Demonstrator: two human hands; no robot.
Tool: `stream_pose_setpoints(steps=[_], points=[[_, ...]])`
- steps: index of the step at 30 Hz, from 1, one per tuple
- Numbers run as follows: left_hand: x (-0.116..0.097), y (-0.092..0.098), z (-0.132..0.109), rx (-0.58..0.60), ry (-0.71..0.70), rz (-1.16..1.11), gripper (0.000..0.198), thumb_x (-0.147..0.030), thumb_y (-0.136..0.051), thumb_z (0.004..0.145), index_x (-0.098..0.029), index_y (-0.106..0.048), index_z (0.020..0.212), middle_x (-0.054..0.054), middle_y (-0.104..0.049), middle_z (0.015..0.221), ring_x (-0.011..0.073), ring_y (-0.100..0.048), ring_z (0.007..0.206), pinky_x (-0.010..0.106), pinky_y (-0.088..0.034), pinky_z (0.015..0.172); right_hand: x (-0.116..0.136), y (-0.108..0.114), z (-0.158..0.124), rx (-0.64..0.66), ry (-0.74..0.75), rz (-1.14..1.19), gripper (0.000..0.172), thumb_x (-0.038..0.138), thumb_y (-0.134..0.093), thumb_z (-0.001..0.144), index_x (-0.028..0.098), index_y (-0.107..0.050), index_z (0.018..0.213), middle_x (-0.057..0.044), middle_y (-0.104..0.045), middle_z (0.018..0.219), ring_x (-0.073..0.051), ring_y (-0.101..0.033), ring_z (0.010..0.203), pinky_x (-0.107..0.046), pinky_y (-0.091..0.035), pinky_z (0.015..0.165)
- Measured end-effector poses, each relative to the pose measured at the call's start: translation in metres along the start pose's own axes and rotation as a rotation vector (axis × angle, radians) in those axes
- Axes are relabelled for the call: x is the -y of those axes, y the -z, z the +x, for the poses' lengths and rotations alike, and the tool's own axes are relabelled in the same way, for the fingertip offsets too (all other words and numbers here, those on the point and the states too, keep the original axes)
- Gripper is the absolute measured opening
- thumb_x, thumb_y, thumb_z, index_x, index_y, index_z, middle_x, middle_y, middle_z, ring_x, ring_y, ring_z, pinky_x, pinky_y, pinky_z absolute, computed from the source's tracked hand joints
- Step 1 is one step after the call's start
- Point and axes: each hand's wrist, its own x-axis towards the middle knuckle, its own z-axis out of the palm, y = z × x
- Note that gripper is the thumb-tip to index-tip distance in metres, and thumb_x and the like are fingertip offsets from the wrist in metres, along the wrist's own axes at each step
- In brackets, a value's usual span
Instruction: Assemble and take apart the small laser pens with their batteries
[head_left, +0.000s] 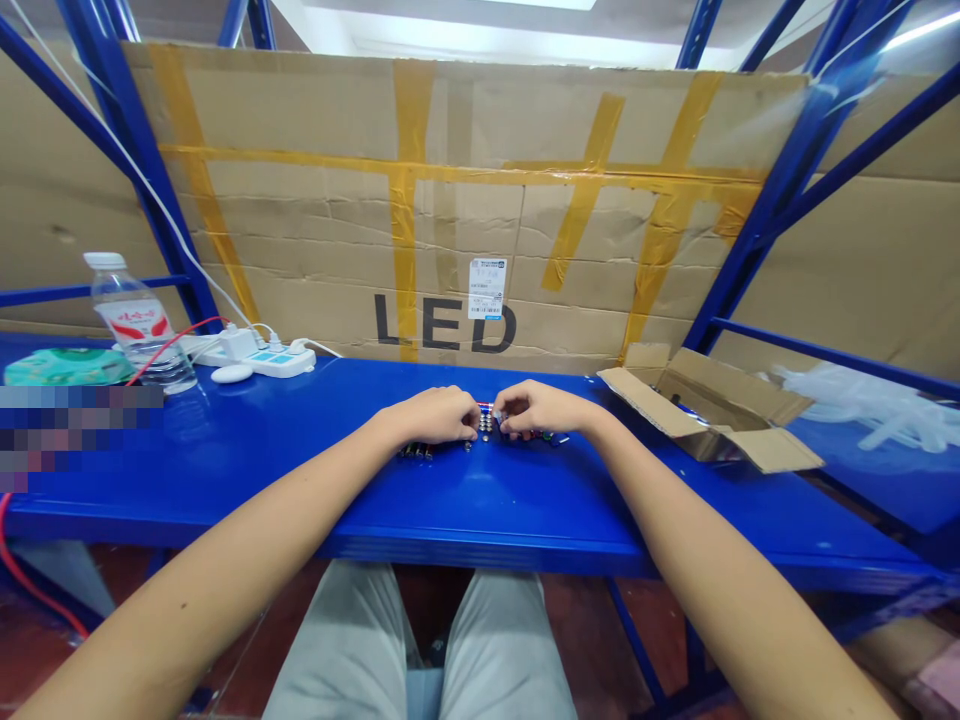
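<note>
Small metal parts (486,427) | left hand (433,415), right hand (540,407) touching | glossy blue bench (525,510)

The desk (525,510) is painted metal and very glossy; small metal parts (486,425) shine; the cardboard sheet (315,120) looks matt and rough, with glossy yellow packing tape (405,250).

Your left hand (429,415) and right hand (541,407) sit close together at the centre, backs up, with the fingers (469,418) curled downward. Your fingertips come just short of meeting. Your bare left forearm (247,535) and right forearm (694,540) angle inward from the lower corners, wrists nearly straight.
</note>
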Motion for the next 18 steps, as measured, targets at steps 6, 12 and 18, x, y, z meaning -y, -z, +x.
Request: stream_pose_setpoints(steps=[6, 12, 18], points=[[-0.0013, -0.0002, 0.0009, 0.020, -0.026, 0.004, 0.017, -0.024, -0.061, 0.080, -0.023, -0.075, 0.089, 0.003, -0.074, 0.086, 0.0181, -0.063, 0.076, 0.026, -0.037, 0.063, -0.0008, -0.0006, 0.0010, 0.003, -0.009, -0.011, 0.020, 0.018, -0.058, 0.069, 0.017, -0.065, 0.088, -0.001, -0.067, 0.069, -0.012, -0.058, 0.056, -0.023, -0.045, 0.051], [0.0027, -0.0033, 0.0027, -0.078, -0.042, -0.077, 0.008, -0.019, -0.062, 0.075, -0.019, -0.070, 0.077, 0.002, -0.070, 0.076, 0.0149, -0.059, 0.068, 0.024, -0.038, 0.060, -0.0007, -0.0009, 0.0012, 0.001, 0.000, 0.002, 0.018, 0.017, -0.058, 0.069, 0.016, -0.064, 0.086, 0.000, -0.066, 0.068, -0.012, -0.059, 0.057, -0.023, -0.046, 0.052], [0.0043, -0.0027, 0.0048, -0.423, -0.173, -0.204, 0.011, -0.018, -0.058, 0.083, -0.016, -0.068, 0.088, 0.003, -0.069, 0.083, 0.0138, -0.061, 0.075, 0.024, -0.043, 0.070, 0.0016, -0.0031, 0.0012, -0.032, -0.029, 0.033, 0.015, 0.018, -0.058, 0.071, 0.016, -0.062, 0.085, -0.001, -0.067, 0.069, -0.014, -0.064, 0.058, -0.025, -0.051, 0.054]])
